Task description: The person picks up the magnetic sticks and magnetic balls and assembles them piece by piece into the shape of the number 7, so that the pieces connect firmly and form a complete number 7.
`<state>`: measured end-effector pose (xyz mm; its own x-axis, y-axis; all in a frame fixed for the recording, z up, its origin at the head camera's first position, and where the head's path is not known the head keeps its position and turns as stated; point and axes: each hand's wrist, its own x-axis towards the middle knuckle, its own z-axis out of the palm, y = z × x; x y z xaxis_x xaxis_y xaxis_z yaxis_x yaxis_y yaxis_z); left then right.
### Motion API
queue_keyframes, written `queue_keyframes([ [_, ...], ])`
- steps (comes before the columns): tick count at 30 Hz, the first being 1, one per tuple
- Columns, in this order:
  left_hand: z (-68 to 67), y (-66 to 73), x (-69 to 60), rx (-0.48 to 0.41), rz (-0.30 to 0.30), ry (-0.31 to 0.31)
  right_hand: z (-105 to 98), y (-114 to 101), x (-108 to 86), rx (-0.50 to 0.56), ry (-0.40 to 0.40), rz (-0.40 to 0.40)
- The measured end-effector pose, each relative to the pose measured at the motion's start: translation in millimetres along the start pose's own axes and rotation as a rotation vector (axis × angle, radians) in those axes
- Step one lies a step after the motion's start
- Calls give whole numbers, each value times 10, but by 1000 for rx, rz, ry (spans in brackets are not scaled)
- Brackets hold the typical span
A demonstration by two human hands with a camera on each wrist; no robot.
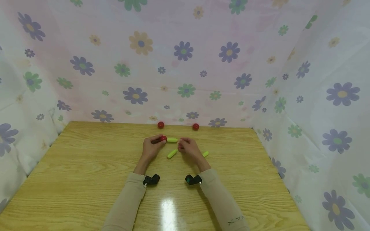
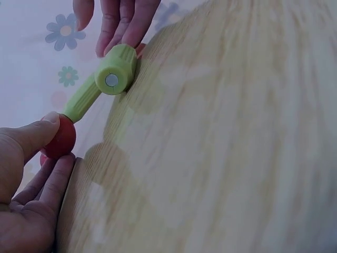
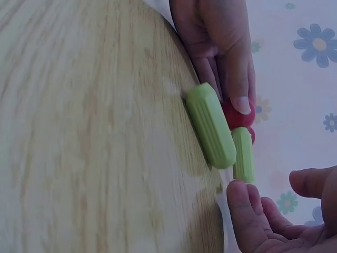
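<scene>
In the head view my left hand (image 1: pixel 150 149) pinches a glossy red ball (image 1: pixel 163 138) between thumb and fingers, low over the wooden table. A ribbed yellow-green rod (image 1: pixel 172 140) meets that ball end-on and points toward my right hand (image 1: pixel 189 148). The thumb of the right hand stands apart from its loosely bent fingers (image 3: pixel 243 211), which are by the rod's far end; whether they touch it I cannot tell. Nearer to me lies a second green rod (image 1: pixel 171 154), with a round silvery disc (image 2: pixel 111 80) in its end. The right hand partly covers a third green rod (image 1: pixel 205 154).
Two more red balls, a left one (image 1: pixel 160 125) and a right one (image 1: pixel 196 126), sit at the table's back edge. Flower-patterned cloth (image 1: pixel 185 70) hangs behind and along both sides of the wooden table (image 1: pixel 86 173). Black devices (image 1: pixel 151 179) are strapped at both wrists.
</scene>
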<state>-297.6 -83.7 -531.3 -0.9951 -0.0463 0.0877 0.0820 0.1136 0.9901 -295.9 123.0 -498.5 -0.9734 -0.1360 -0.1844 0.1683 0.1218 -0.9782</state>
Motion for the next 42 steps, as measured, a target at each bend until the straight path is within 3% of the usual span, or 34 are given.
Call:
queue_keyframes([
  [22,-5,-16,0,-9,-14,17,-472,86,294,176,164,5],
  [31,4,-19,9,-11,-11,18,-621,52,359,94,146,-9],
  [42,24,-27,4,-11,72,45,-733,73,481,-20,78,-17],
])
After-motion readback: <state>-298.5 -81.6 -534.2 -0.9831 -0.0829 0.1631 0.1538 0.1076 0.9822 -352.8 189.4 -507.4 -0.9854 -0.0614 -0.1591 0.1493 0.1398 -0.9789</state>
